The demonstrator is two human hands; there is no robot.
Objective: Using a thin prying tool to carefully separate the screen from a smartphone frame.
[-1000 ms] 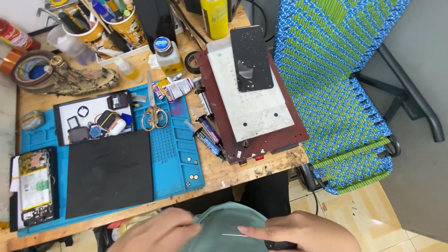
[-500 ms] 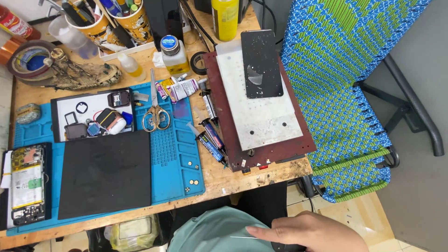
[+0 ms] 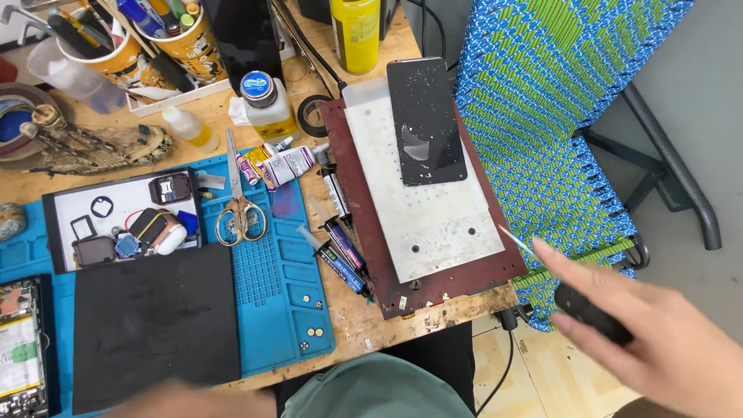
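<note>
My right hand (image 3: 658, 340) is at the lower right, off the bench edge and above the chair seat. It is shut on a thin tool with a black handle (image 3: 592, 313). The tool's pale slender tip (image 3: 515, 238) points at the right edge of the dark red base (image 3: 364, 232). A grey metal plate (image 3: 433, 209) lies on that base, with a black phone screen (image 3: 426, 120) on its far end. My left hand (image 3: 186, 399) is a blur at the bottom edge, just below the black pad (image 3: 155, 317), and its fingers cannot be made out.
A blue work mat (image 3: 286, 286) carries scissors (image 3: 240, 209), a small parts tray (image 3: 124, 217) and an opened phone (image 3: 19, 348). Glue tubes (image 3: 340, 248) lie beside the base. Bottles, cups of tools and a yellow can (image 3: 356, 31) crowd the back. A blue-green woven chair (image 3: 557, 116) stands to the right.
My right hand has risen from my lap and swung right with the tool, toward the base's right edge. My left hand left the lap for the bottom left. The view moved closer.
</note>
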